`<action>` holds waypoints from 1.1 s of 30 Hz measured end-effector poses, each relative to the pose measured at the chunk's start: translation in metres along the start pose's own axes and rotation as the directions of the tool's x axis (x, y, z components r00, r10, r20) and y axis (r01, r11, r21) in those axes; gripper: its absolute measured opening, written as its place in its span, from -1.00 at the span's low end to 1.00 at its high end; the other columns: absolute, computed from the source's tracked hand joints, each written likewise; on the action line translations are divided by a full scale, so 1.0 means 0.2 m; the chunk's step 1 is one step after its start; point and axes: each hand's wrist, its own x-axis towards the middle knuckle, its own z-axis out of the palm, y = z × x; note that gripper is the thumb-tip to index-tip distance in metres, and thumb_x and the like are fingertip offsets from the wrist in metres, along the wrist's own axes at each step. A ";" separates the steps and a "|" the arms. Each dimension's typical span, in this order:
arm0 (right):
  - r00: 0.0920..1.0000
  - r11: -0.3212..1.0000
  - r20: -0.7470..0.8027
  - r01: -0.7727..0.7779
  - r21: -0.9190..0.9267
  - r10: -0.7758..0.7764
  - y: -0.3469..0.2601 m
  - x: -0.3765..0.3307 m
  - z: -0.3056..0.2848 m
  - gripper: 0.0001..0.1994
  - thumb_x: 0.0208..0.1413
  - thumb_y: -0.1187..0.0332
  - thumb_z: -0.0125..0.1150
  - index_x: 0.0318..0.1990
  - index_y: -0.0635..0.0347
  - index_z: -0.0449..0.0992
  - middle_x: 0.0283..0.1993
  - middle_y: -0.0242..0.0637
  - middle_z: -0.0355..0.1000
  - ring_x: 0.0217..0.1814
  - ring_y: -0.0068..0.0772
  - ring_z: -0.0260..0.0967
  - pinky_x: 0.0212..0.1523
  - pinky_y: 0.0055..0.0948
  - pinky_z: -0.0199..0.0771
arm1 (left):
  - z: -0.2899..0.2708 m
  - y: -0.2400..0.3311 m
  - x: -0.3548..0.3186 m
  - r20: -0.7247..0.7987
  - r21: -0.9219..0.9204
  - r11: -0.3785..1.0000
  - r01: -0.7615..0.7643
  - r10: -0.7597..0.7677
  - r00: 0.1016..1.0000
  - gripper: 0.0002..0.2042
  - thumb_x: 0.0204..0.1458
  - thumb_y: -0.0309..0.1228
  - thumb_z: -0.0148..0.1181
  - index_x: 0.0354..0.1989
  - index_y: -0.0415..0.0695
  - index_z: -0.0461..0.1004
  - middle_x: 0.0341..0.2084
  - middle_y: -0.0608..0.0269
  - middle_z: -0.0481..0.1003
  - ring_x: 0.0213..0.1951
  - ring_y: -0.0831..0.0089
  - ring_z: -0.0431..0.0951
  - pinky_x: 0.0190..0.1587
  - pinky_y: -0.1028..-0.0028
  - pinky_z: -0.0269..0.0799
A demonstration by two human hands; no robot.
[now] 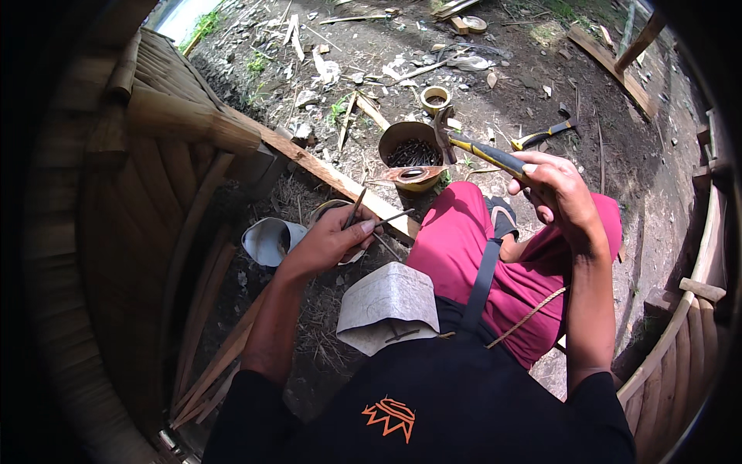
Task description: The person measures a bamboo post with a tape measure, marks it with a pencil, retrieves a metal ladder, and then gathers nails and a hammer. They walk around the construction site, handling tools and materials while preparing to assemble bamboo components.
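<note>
Left hand [328, 240] grip closed around a bunch of long nails [363, 216], points sticking up and out to the right, low over the dirt just beside a wooden plank [325, 174]. Right hand [560, 193] grip closed on the yellow-black handle of a hammer [483, 151], head up near the open can of nails [410, 151], whose bent lid hangs at the front. A second, smaller can [434, 98] sits behind it on the ground. White cut-open container [267, 240] lies left of the left hand. Grey cap brim [390, 301] at lower centre. Bamboo wall [154, 178] on the left.
</note>
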 end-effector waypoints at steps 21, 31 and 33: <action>0.973 1.000 0.231 0.006 0.025 -0.011 0.00 0.08 0.28 -0.73 0.15 0.21 0.10 -0.25 0.27 0.53 -0.46 -0.36 0.51 -0.69 -0.78 0.12 -0.72 -0.74 0.07 | 0.47 -0.62 -0.57 -0.095 0.777 0.597 -0.203 0.429 0.898 -0.57 0.03 -0.58 0.15 0.14 -0.23 0.36 -0.11 -0.07 0.50 -0.12 0.05 0.54 -0.09 0.23 0.47; 0.996 0.989 0.061 0.051 0.136 -0.059 -0.01 0.00 0.16 -0.68 0.14 0.29 0.07 -0.09 0.39 0.48 -0.41 -0.25 0.52 -0.74 -0.75 0.11 -0.75 -0.73 0.06 | 0.36 -0.26 -0.44 -0.274 0.567 0.790 -0.233 0.448 0.851 -0.81 0.08 -0.52 0.16 -0.14 -0.30 0.54 -0.44 0.04 0.60 -0.44 0.25 0.63 -0.34 0.39 0.53; 0.995 0.982 0.001 0.098 0.161 -0.100 -0.01 -0.03 0.13 -0.67 0.13 0.28 0.06 -0.09 0.38 0.48 -0.40 -0.27 0.52 -0.75 -0.75 0.10 -0.75 -0.71 0.05 | 0.26 -0.20 -0.20 -0.446 0.394 0.888 -0.239 0.412 0.795 -0.84 0.10 -0.50 0.16 -0.20 -0.32 0.55 -0.45 0.04 0.61 -0.44 0.35 0.64 -0.37 0.43 0.52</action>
